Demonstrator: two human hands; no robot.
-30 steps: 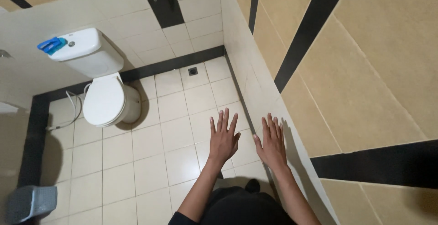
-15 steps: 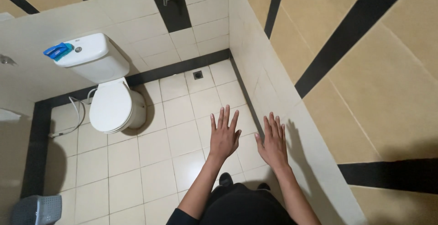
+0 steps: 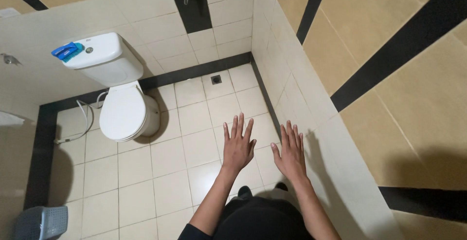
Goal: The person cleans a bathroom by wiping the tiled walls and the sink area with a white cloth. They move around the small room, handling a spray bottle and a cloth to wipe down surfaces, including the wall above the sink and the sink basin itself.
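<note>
Both the left hand (image 3: 238, 146) and right hand (image 3: 291, 153) hover empty with fingers spread flat above the tiled floor (image 3: 194, 118), nearest the hard, likely slick tiled wall (image 3: 311, 118) at three o'clock, offering no hold, the toilet (image 3: 124, 111) well apart at ten o'clock.

Left hand (image 3: 238, 145) and right hand (image 3: 291, 153) spread empty above tiled floor (image 3: 170, 191), white toilet (image 3: 121, 111) near
</note>
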